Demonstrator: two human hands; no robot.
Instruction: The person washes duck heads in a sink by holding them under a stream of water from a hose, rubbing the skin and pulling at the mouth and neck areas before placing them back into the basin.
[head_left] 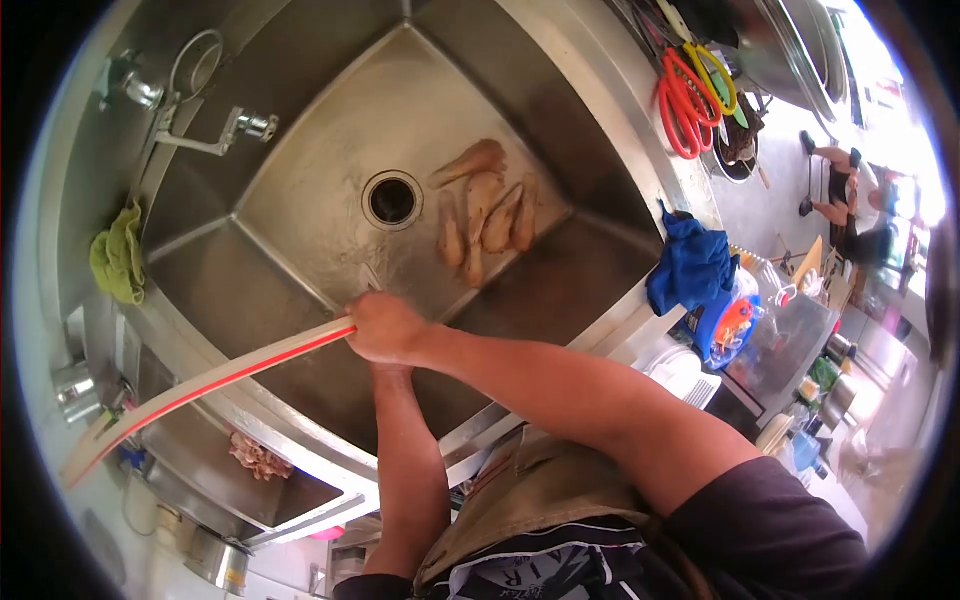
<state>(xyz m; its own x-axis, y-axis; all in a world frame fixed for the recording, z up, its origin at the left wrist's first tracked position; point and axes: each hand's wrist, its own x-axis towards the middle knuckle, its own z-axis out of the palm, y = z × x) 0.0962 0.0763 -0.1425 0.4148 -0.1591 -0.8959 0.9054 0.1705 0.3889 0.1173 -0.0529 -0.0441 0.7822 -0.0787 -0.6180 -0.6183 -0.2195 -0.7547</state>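
Observation:
My right hand [385, 325] wraps round a pale hose [215, 377] with a red stripe, near the front corner of a steel sink [335, 110]. The hose runs off to the lower left. My left forearm [408, 460] comes up from below, and its hand is hidden behind my right hand, so its fingers cannot be made out. Just beyond the hands, something pale and thin, perhaps water, shows over the sink floor. Several pieces of raw meat [482, 215] lie right of the round drain [392, 200].
A green cloth [120, 255] hangs at the left by a metal tap [250, 125]. More meat [260, 456] lies in a lower-left basin. On the right are a blue cloth [690, 262], red-handled scissors [688, 105] and, farther off, a seated person [848, 190].

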